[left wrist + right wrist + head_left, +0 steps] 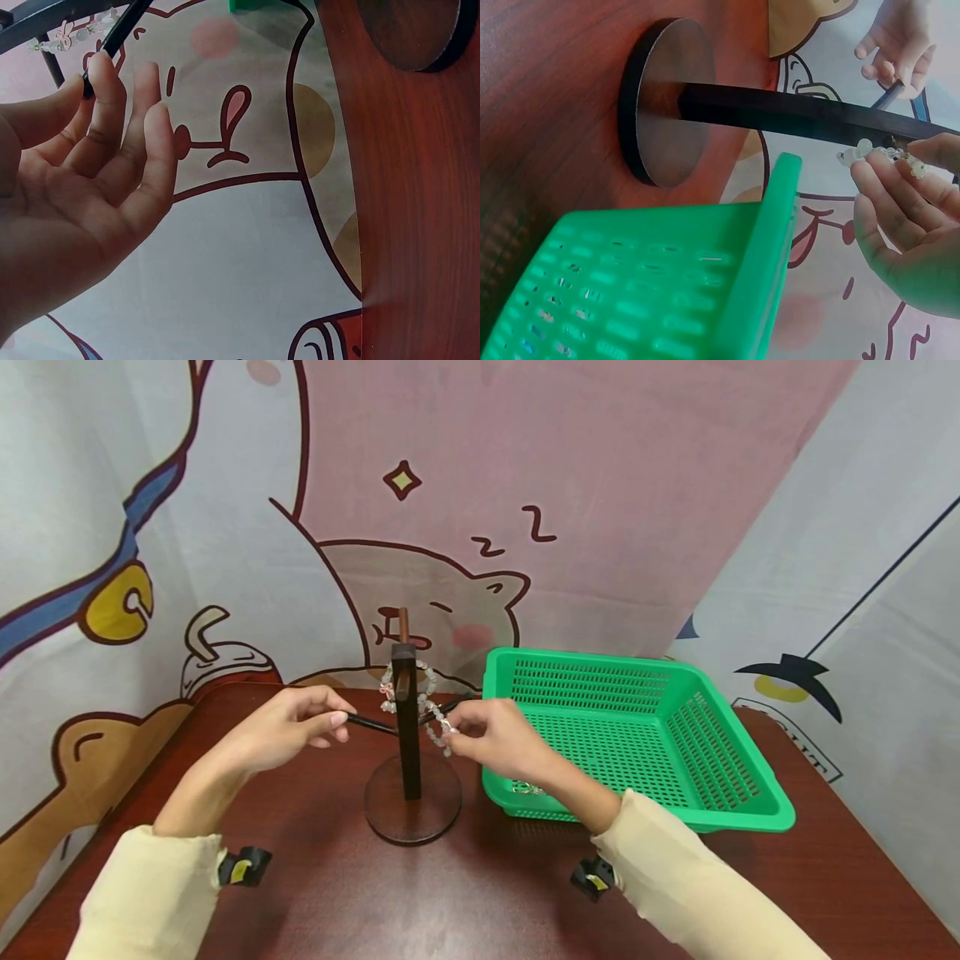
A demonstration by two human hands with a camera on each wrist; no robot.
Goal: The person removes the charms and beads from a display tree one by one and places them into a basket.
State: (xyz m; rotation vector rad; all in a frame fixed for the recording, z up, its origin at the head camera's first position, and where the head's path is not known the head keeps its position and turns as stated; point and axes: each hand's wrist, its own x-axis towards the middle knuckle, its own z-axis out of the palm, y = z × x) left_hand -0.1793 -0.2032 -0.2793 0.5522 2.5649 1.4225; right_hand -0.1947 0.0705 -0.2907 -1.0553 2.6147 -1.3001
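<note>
Right grip [501, 737] on beaded bracelet [442, 722] ("Z Z" [536, 524] on backdrop [615, 502])

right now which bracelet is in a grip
The bracelet pinched by the right hand; the pink-accented one hangs on the stand, more beads lie in the basket.
</note>
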